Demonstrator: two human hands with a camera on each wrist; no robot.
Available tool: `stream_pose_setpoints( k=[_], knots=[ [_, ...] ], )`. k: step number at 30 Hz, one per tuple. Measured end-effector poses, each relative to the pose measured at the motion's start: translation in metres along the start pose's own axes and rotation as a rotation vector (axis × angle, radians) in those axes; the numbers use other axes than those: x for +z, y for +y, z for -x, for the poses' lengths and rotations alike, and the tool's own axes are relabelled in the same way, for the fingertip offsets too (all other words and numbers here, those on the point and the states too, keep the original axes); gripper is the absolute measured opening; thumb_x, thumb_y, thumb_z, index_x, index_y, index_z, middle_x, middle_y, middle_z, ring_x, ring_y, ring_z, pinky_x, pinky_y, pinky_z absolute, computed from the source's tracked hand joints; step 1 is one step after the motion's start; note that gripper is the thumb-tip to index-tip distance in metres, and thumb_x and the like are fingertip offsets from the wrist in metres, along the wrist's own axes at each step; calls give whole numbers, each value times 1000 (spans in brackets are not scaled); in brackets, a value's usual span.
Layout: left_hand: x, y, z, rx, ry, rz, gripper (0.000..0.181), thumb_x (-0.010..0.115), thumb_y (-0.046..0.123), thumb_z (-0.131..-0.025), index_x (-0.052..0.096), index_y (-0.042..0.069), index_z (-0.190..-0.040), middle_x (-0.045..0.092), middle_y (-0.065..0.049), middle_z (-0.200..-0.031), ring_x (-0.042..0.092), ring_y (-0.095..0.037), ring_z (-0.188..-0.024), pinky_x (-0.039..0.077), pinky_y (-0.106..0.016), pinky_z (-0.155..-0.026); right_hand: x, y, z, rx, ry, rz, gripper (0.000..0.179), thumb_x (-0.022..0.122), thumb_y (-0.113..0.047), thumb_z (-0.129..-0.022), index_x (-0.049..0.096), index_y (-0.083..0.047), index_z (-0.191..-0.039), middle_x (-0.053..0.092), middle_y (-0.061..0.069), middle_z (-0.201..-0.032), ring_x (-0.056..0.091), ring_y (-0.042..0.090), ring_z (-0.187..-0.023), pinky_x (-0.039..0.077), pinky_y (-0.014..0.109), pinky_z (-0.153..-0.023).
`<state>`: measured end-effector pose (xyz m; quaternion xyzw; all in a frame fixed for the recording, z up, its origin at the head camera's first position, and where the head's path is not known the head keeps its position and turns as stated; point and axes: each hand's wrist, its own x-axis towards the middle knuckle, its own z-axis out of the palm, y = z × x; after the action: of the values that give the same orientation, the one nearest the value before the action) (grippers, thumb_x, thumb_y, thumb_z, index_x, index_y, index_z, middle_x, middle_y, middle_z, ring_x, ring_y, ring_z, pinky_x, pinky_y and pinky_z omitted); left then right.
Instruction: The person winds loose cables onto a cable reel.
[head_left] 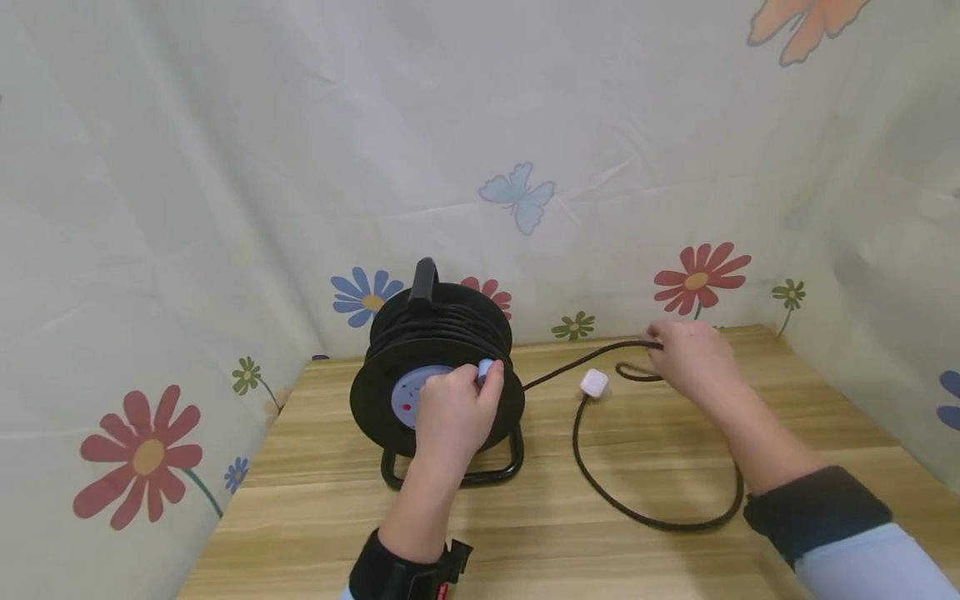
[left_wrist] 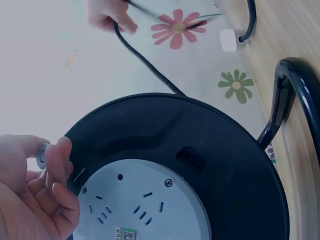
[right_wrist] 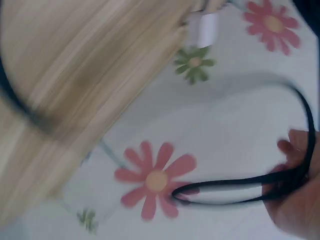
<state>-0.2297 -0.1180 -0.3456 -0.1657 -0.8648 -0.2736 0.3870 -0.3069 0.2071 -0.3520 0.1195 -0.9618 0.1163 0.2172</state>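
A black cable reel [head_left: 369, 408] with a blue-grey socket panel [left_wrist: 145, 200] stands upright on its tubular frame. At the reel's right front, my left hand [head_left: 453, 412] pinches the small pale blue crank knob [head_left: 485, 367] between thumb and fingers. Off to the right, my right hand [head_left: 693, 358] holds the black cable [head_left: 573, 364], which runs taut from the reel up to the fingers. A narrow loop of it hangs from that hand in the right wrist view. Beyond it the cable curves over the table to a white plug [head_left: 594, 383].
Beneath everything is a wood-grain table [head_left: 300, 517], with a hanging white floral curtain [head_left: 225, 208] behind and at both sides. The reel's carrying handle [head_left: 423, 283] rises at its top, and its black tubular stand [head_left: 491, 477] rests on the tabletop.
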Motion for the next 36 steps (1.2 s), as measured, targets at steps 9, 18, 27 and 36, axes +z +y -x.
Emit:
stream_pose_setpoints(
  k=[9,18,27,36],
  knots=[
    [-3,-3,-2,-3,6,13,50,57,32,-94,43,15,-49,36,7,-43,32,-8,-37,27,-25,-34,-12,18,-7,42,-177,371,59,60,-62,-84,49,-13,-54,44,3,-50,45,25,-46,36,39,-38],
    [-7,-4,-3,-11,19,27,51,57,31,-95,43,15,-49,37,6,-43,33,-9,-38,28,-27,-35,-7,11,-7,91,-315,265,24,54,-13,-94,58,-6,-71,53,8,-63,51,26,-57,43,44,-43],
    [-7,-5,-3,-13,15,33,51,57,32,-95,43,15,-49,36,6,-43,32,-8,-37,28,-26,-34,-3,14,-15,173,-363,-86,22,48,-8,-96,59,1,-79,60,7,-59,57,19,-52,47,36,-51],
    [-7,-8,-4,-14,27,30,51,56,31,-95,43,15,-49,36,7,-43,33,-8,-37,29,-26,-34,11,19,-13,337,-135,-430,48,42,-32,-102,53,11,-120,61,26,-99,62,31,-75,49,38,-59]
  ],
)
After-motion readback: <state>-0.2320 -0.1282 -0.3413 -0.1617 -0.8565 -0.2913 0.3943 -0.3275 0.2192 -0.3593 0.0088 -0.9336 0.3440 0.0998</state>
